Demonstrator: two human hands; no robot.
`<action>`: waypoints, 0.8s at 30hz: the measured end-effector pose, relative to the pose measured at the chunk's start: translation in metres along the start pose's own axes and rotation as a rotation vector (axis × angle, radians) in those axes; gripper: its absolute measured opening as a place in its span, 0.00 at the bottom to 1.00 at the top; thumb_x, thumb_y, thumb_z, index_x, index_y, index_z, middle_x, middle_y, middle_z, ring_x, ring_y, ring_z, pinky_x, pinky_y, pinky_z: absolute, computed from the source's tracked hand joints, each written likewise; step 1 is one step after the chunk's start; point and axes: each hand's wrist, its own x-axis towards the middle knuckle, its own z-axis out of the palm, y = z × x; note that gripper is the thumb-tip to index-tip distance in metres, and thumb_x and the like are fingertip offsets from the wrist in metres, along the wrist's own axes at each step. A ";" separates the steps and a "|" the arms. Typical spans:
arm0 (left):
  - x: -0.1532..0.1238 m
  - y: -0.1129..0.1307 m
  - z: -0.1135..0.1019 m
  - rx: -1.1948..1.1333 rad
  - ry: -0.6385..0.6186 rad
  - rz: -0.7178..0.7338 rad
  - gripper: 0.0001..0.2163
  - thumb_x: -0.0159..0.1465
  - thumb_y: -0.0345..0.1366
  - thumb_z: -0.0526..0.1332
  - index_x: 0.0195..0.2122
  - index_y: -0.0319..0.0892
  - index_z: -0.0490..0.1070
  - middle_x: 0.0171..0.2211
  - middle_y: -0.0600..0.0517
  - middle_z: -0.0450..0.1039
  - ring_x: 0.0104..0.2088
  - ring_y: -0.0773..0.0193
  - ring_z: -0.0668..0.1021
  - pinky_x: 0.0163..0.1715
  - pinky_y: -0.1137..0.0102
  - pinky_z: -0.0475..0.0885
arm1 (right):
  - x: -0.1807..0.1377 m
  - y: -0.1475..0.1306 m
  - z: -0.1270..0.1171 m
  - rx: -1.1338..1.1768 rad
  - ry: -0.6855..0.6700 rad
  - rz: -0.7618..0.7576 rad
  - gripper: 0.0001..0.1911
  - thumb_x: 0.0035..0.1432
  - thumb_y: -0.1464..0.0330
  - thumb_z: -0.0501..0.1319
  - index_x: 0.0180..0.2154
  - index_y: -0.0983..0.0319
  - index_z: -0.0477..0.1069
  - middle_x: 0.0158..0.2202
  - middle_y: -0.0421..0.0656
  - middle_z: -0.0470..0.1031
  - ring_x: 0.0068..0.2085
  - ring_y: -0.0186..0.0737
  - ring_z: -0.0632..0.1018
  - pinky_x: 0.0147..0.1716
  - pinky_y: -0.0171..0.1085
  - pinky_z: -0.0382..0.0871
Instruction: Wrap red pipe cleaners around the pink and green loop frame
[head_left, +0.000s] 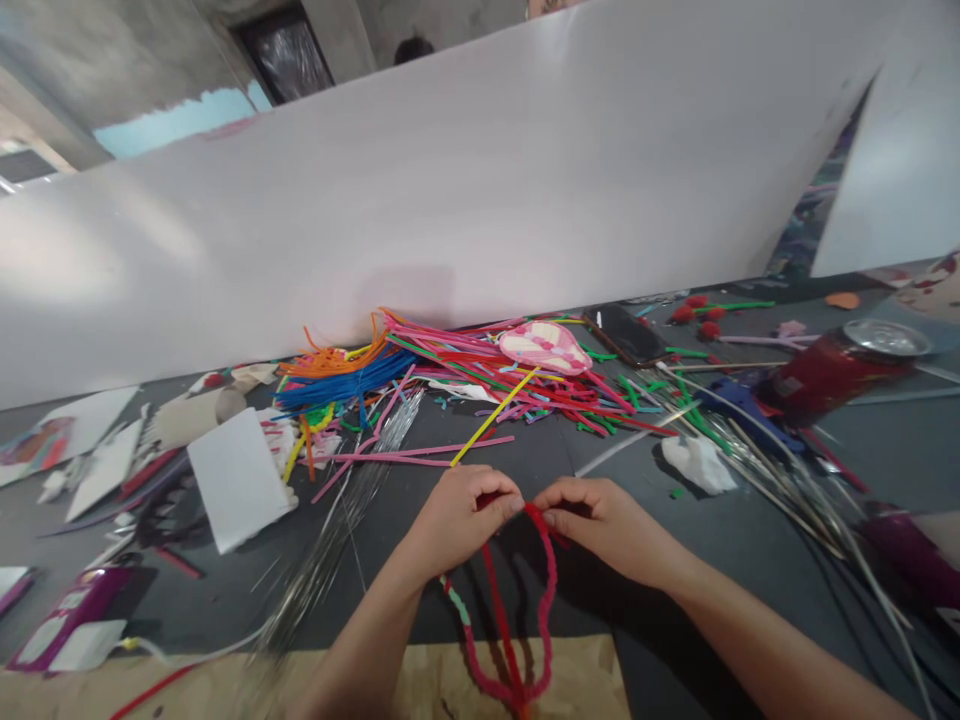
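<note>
Both my hands meet over the dark table [465, 590], pinching a red pipe cleaner [546, 600] bent into a hanging loop. My left hand [461, 520] is closed on the loop's top left end. My right hand [604, 525] is closed on its top right end, fingertips nearly touching the left hand. The loop hangs down toward a brown sheet of paper [450, 685] at the near edge. A green-tipped stretch shows on the loop's lower left side.
A heap of coloured pipe cleaners [450, 375] lies behind the hands, with a pink striped piece [545, 346] on it. A white card [236, 478] and silver wires [352, 510] lie left, a red can [840, 365] and a phone [628, 335] right. A white board [450, 200] walls the back.
</note>
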 end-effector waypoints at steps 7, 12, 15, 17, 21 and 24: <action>0.000 -0.001 -0.001 0.002 0.004 -0.052 0.05 0.58 0.32 0.58 0.28 0.41 0.73 0.27 0.55 0.74 0.30 0.67 0.73 0.32 0.75 0.62 | -0.002 -0.001 0.005 0.263 -0.062 0.122 0.08 0.54 0.66 0.57 0.30 0.63 0.71 0.23 0.37 0.69 0.26 0.32 0.71 0.28 0.32 0.66; 0.001 -0.001 0.000 0.005 0.020 -0.052 0.05 0.58 0.32 0.57 0.28 0.41 0.73 0.27 0.55 0.74 0.30 0.67 0.73 0.31 0.75 0.62 | -0.003 -0.003 0.010 0.360 -0.062 0.167 0.14 0.51 0.58 0.62 0.31 0.64 0.71 0.24 0.37 0.69 0.27 0.32 0.71 0.30 0.33 0.68; 0.001 -0.002 0.000 0.022 0.026 -0.039 0.05 0.58 0.32 0.58 0.28 0.41 0.73 0.28 0.55 0.74 0.30 0.67 0.73 0.31 0.75 0.62 | -0.003 0.000 0.013 0.395 -0.064 0.176 0.16 0.50 0.57 0.63 0.34 0.64 0.71 0.25 0.37 0.69 0.27 0.32 0.70 0.30 0.33 0.68; 0.000 -0.002 0.001 0.048 0.020 0.008 0.06 0.59 0.32 0.57 0.30 0.42 0.73 0.29 0.54 0.75 0.31 0.67 0.74 0.33 0.74 0.62 | -0.002 0.002 0.014 0.386 -0.057 0.164 0.16 0.51 0.57 0.63 0.35 0.63 0.70 0.25 0.36 0.69 0.27 0.32 0.70 0.30 0.33 0.67; -0.002 0.000 0.003 0.107 -0.001 0.081 0.09 0.63 0.34 0.54 0.33 0.43 0.74 0.31 0.54 0.76 0.34 0.65 0.74 0.39 0.71 0.61 | -0.003 0.003 0.015 0.307 -0.036 0.096 0.13 0.53 0.59 0.61 0.35 0.63 0.70 0.23 0.35 0.66 0.26 0.31 0.67 0.27 0.31 0.63; -0.004 0.001 0.005 0.127 -0.004 0.049 0.12 0.65 0.34 0.51 0.32 0.43 0.74 0.31 0.53 0.76 0.35 0.65 0.74 0.42 0.69 0.60 | -0.004 0.002 0.015 0.261 -0.030 0.068 0.12 0.54 0.60 0.60 0.36 0.63 0.70 0.26 0.37 0.67 0.27 0.31 0.67 0.27 0.31 0.61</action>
